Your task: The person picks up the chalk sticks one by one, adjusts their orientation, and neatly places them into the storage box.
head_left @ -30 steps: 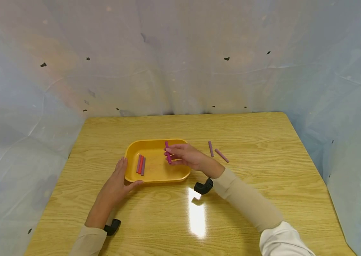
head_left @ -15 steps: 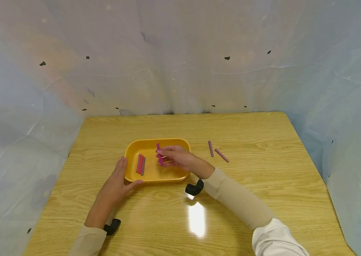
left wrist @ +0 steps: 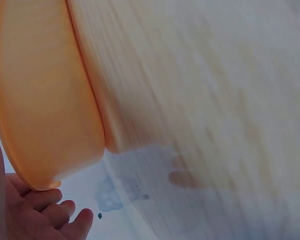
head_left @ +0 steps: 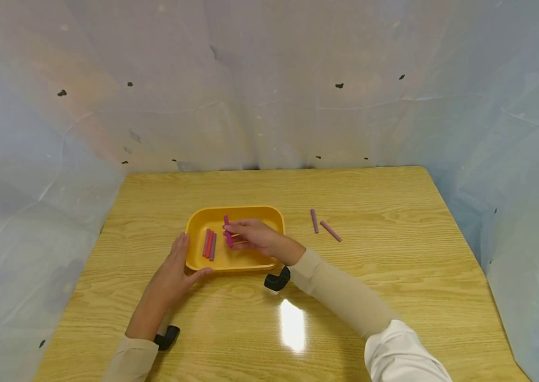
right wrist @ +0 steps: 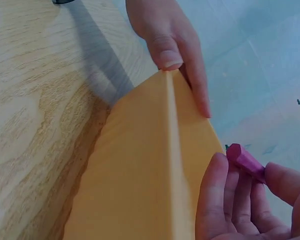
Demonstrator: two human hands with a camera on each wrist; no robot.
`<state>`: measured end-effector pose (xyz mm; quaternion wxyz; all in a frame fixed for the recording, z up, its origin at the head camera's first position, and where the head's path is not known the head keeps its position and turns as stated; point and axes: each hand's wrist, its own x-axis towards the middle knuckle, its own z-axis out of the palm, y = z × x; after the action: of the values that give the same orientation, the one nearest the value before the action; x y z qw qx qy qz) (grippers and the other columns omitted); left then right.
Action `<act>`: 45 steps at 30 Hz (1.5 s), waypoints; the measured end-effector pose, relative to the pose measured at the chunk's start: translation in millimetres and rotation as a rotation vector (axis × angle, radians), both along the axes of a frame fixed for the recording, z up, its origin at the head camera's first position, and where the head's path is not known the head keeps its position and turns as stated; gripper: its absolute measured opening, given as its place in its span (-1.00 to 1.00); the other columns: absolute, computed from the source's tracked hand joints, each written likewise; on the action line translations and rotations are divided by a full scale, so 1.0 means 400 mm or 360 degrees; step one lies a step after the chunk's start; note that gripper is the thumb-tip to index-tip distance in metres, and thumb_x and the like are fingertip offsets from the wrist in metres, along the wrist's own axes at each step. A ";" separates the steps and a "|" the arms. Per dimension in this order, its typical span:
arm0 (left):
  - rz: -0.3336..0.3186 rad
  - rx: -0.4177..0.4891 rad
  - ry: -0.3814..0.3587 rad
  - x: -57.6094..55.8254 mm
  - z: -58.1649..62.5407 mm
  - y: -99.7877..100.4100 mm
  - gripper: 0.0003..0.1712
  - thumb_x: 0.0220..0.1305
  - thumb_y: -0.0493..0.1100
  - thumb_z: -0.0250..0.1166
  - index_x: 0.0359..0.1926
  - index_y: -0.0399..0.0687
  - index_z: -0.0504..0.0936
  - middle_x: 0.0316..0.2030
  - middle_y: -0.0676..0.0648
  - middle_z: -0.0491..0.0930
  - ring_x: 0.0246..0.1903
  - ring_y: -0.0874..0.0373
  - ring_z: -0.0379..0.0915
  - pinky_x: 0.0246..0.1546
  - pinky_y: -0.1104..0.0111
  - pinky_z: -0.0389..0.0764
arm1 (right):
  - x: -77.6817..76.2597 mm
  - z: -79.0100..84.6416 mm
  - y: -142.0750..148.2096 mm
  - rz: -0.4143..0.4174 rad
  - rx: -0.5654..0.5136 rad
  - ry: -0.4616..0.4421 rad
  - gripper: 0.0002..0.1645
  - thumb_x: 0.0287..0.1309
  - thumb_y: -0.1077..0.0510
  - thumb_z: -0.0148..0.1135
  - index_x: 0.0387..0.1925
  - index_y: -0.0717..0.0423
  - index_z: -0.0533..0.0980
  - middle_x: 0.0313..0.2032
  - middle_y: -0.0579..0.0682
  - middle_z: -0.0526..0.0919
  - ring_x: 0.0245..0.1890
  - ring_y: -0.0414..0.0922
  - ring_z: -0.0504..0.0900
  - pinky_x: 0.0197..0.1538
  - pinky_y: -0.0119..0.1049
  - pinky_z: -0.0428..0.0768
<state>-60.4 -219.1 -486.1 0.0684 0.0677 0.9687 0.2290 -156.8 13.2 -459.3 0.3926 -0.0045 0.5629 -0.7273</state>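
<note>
A yellow tray [head_left: 236, 267] stands on the table. My left hand [head_left: 169, 278] rests at its near left corner, thumb on the front rim and straight fingers along the left side. Over the tray, my right hand [head_left: 257, 237] pinches a magenta stick [right wrist: 246, 163] with flat facets, like a crayon or piece of chalk. Just left of the held stick, a red stick [head_left: 209, 245] lies side by side between two dull purple sticks, a left one [head_left: 206, 243] and a right one [head_left: 213, 247], on the tray floor.
On the wooden table [head_left: 393, 265], right of the tray, lie a purple stick [head_left: 314, 221] and a pinkish purple stick [head_left: 331, 231]. Pale sheeting [head_left: 269, 106] hangs behind the table and along both sides.
My right hand has moved left over the tray with the magenta stick, closer to the row of sticks. My left hand has stayed at the tray's corner.
</note>
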 end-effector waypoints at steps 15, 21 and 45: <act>-0.0025 0.0006 0.0034 0.001 0.001 -0.001 0.30 0.01 0.51 0.10 0.44 -0.09 -0.38 0.43 -0.16 -0.37 0.40 -0.08 -0.36 0.25 -0.10 0.04 | -0.005 -0.043 -0.043 -0.0060 0.0133 -0.0034 -0.54 0.27 0.13 0.13 0.07 0.39 0.45 0.01 0.32 0.52 -0.30 -0.07 0.65 -0.09 -0.18 0.59; -0.0021 0.0002 0.0041 -0.001 -0.001 -0.001 0.30 0.00 0.52 0.10 0.45 -0.08 -0.38 0.43 -0.20 -0.32 0.39 -0.09 -0.33 0.24 -0.10 0.07 | -0.012 -0.068 -0.056 -0.0050 0.0215 -0.0064 -0.62 0.27 0.13 0.13 -0.02 0.36 0.52 -0.21 0.19 0.66 -0.33 -0.08 0.68 -0.07 -0.13 0.58; -0.0011 0.0013 0.0026 -0.003 -0.003 -0.002 0.30 0.00 0.51 0.10 0.44 -0.08 -0.37 0.44 -0.17 -0.33 0.40 -0.04 -0.37 0.25 -0.09 0.06 | -0.015 -0.088 -0.084 0.0000 0.0363 -0.0070 -0.70 0.25 0.16 0.15 -0.22 0.38 0.58 -0.32 0.25 0.67 -0.29 0.04 0.68 -0.17 -0.14 0.62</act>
<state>-61.6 -219.8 -487.5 0.0609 0.0734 0.9680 0.2322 -162.8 -20.2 -494.3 0.4028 0.0562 0.6334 -0.6584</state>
